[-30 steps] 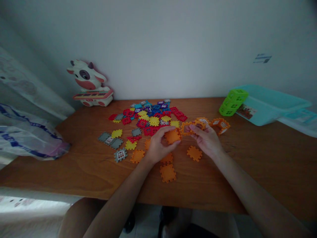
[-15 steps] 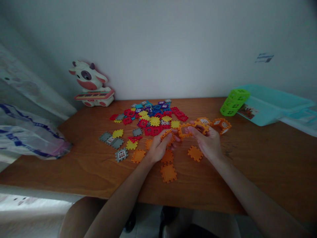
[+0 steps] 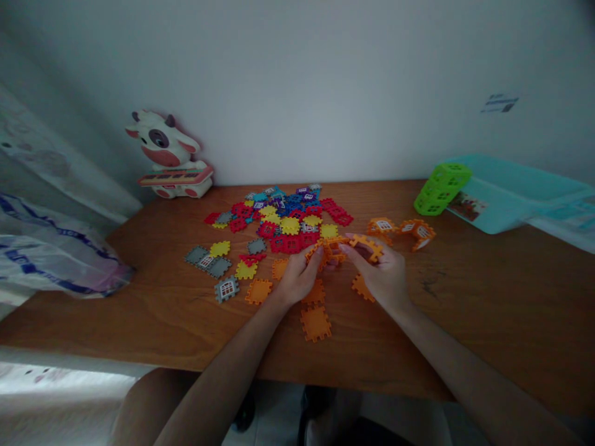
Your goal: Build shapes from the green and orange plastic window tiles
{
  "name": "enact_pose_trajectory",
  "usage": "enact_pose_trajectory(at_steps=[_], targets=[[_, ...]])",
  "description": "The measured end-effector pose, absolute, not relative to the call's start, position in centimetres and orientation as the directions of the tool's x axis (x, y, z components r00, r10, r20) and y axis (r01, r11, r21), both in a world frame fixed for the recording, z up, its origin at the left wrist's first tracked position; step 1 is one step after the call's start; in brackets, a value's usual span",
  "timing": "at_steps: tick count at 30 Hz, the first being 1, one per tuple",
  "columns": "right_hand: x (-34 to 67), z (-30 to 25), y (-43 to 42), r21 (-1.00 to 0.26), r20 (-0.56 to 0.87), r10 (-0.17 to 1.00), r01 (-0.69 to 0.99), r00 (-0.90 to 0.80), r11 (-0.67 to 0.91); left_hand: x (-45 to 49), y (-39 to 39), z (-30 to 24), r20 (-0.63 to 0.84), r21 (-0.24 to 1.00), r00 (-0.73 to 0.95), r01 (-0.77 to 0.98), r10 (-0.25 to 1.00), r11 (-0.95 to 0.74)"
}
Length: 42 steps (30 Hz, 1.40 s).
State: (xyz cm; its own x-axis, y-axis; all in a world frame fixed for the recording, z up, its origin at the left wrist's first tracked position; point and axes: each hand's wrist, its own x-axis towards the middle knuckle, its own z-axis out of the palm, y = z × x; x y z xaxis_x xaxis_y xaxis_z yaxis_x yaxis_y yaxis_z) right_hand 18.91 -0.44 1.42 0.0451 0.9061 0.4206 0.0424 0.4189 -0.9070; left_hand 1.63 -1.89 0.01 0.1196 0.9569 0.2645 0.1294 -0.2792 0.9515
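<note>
My left hand (image 3: 297, 277) and my right hand (image 3: 383, 275) meet over the middle of the wooden table (image 3: 139, 297). Both are closed on orange interlocking tiles: the left pinches an orange tile (image 3: 320, 251), the right grips an orange framed tile (image 3: 367, 244), and the two pieces touch between the hands. Loose orange tiles lie below the hands, one flat tile (image 3: 315, 323) nearest me. A small built orange piece (image 3: 402, 230) with white windows stands just beyond my right hand.
A heap of red, blue, yellow and grey tiles (image 3: 283, 217) lies behind the hands. A cow toy (image 3: 165, 155) stands at the back left, a plastic bag (image 3: 51, 248) at the left edge. A green cube (image 3: 441, 186) and teal box (image 3: 506, 192) sit at the right.
My right hand has drawn leftward and nearer, away from the built orange piece, which now stands free on the table. The two held tiles have come together between my hands.
</note>
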Motion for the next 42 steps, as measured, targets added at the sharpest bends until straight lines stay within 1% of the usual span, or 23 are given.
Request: enact_pose_trajectory(at_steps=[5,11,17,19,21,23,26,28,31,34,37,40,42], targets=[[18.8,1.2,-0.7,-0.876,0.474,0.881,0.104,0.011,0.47,1.6,-1.8,-0.3,0.257,0.955,0.128,0.121,0.958,-0.272],[18.5,0.9,-1.0,-0.884,0.461,0.887,0.091,0.001,0.459,1.6,-2.1,-0.3,0.287,0.934,0.132,0.18,0.949,-0.307],[18.4,0.7,-1.2,-0.853,0.509,0.86,0.124,-0.022,0.508,1.6,-2.2,-0.2,0.306,0.92,0.12,0.216,0.944,-0.326],[18.5,0.7,-1.0,-0.836,0.532,0.846,0.132,-0.039,0.532,1.7,-2.2,-0.2,0.262,0.952,0.123,0.133,0.957,-0.277],[18.6,0.7,-0.8,-0.832,0.537,0.842,0.132,-0.055,0.539,1.9,-2.2,-0.1,0.164,0.986,0.157,-0.015,0.974,-0.164],[18.7,0.6,-0.5,-0.848,0.513,0.856,0.116,-0.063,0.517,1.9,-2.1,0.1,0.069,0.988,0.211,-0.147,0.975,-0.038],[18.8,0.6,-0.1,-0.895,0.44,0.896,0.052,-0.054,0.443,1.6,-1.7,0.3,-0.001,0.958,0.264,-0.276,0.965,0.076],[18.9,0.7,0.1,-0.912,0.408,0.912,0.027,-0.052,0.409,1.4,-1.5,0.4,-0.019,0.938,0.254,-0.331,0.967,0.105],[19.1,1.2,0.2,-0.914,0.4,0.912,0.03,-0.09,0.404,1.1,-1.4,0.7,-0.035,0.919,0.229,-0.374,0.973,0.121],[19.3,1.5,0.2,-0.891,0.441,0.887,0.053,-0.141,0.451,1.0,-1.5,1.0,-0.035,0.905,0.255,-0.401,0.966,0.139],[19.4,1.6,0.1,-0.86,0.497,0.864,0.091,-0.074,0.502,0.9,-1.6,1.3,-0.018,0.878,0.267,-0.457,0.964,0.143],[19.5,1.6,0.2,-0.896,0.44,0.898,0.061,0.004,0.439,0.7,-1.5,1.5,-0.039,0.828,0.223,-0.538,0.974,0.157],[19.5,1.5,0.3,-0.929,0.37,0.929,0.005,-0.006,0.37,0.6,-1.3,1.5,-0.073,0.803,0.169,-0.574,0.983,0.158]])
